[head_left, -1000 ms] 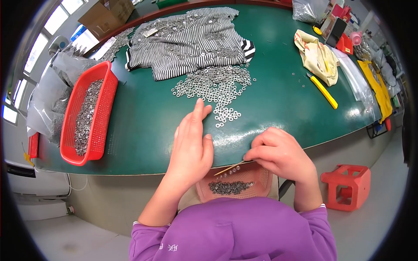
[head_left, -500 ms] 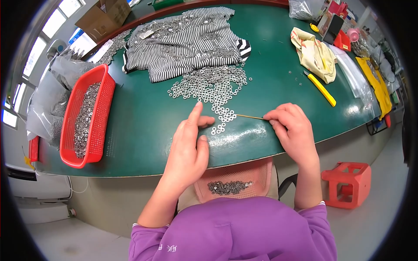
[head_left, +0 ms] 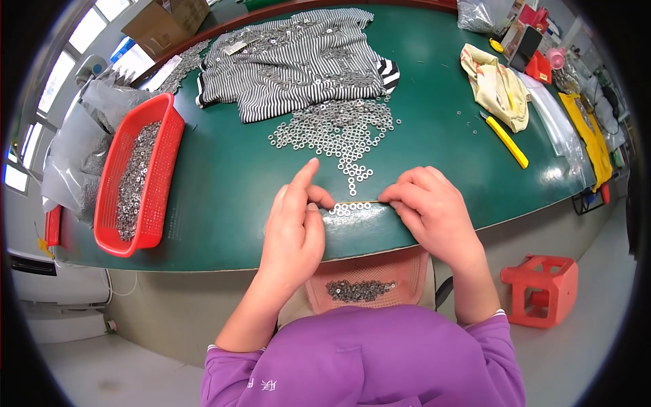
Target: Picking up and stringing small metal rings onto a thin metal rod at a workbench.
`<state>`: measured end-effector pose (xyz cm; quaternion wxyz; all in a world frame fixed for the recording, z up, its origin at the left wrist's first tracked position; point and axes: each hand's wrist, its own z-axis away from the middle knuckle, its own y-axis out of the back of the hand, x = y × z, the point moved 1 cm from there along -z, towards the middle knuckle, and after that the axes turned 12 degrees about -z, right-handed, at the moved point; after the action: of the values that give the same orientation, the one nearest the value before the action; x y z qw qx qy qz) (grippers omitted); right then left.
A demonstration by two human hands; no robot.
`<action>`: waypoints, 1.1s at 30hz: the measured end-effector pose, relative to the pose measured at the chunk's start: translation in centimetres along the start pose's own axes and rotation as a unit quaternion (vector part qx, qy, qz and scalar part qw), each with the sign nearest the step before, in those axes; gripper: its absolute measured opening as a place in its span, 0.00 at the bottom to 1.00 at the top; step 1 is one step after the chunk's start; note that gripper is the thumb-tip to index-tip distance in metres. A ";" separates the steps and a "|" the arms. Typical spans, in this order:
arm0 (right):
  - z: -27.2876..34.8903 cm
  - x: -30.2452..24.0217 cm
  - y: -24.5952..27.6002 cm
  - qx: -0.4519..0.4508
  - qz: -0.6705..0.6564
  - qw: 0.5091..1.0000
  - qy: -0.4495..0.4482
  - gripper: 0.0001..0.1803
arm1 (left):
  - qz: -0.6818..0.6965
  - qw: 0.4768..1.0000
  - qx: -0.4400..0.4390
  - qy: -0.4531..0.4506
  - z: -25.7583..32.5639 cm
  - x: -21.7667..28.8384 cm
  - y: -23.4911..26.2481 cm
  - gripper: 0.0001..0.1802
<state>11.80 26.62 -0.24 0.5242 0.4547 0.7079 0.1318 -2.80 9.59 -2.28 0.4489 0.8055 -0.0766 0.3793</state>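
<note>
My right hand [head_left: 434, 210] pinches a thin brown stick [head_left: 363, 202], which lies nearly level and points left. Just below the stick sits a short row of small silver metal rings [head_left: 351, 209], close to the table's front edge. My left hand [head_left: 293, 227] rests at the left end of that row, holding nothing, its index finger stretched away from the others. Farther back, a loose pile of the same rings [head_left: 339, 129] narrows to a thin string toward me. In my lap is a pink mesh basket [head_left: 413, 271] with many metal rings at its bottom.
A red basket [head_left: 166, 176] of metal pieces stands at the left, beside clear bags [head_left: 71, 176]. A striped cloth [head_left: 271, 95] covered with rings lies behind the pile. At the right are a yellow cutter knife [head_left: 507, 144], a cream cloth [head_left: 495, 88] and a red stool [head_left: 539, 288].
My right hand has moved left and nearer with the stick. Several rings have been drawn from the pile toward the front edge. My left hand has stayed nearly still.
</note>
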 end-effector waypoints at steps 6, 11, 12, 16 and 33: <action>-0.2 -0.4 -0.6 -0.043 -0.017 0.999 0.022 0.09 | 0.048 0.997 0.062 0.025 -0.1 -0.7 -0.5 0.32; 0.9 -0.5 0.5 -0.110 -0.055 0.990 0.063 0.09 | -0.036 0.999 0.032 0.004 -0.4 0.1 -0.1 0.34; 1.2 -0.4 0.9 -0.142 -0.065 0.985 0.074 0.09 | -0.035 0.999 0.032 0.003 -0.4 0.1 -0.1 0.34; 2.0 0.6 2.8 -0.093 -0.082 0.992 0.037 0.10 | -0.124 0.991 -0.006 -0.044 -1.0 0.7 -0.3 0.36; 0.9 1.2 2.2 0.032 0.027 0.998 -0.054 0.07 | -0.025 0.998 -0.028 -0.054 -1.3 0.5 -0.4 0.36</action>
<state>13.66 28.55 0.09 0.5429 0.4966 0.6700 0.0986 -2.98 10.94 -1.81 0.4757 0.8136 -0.0915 0.3214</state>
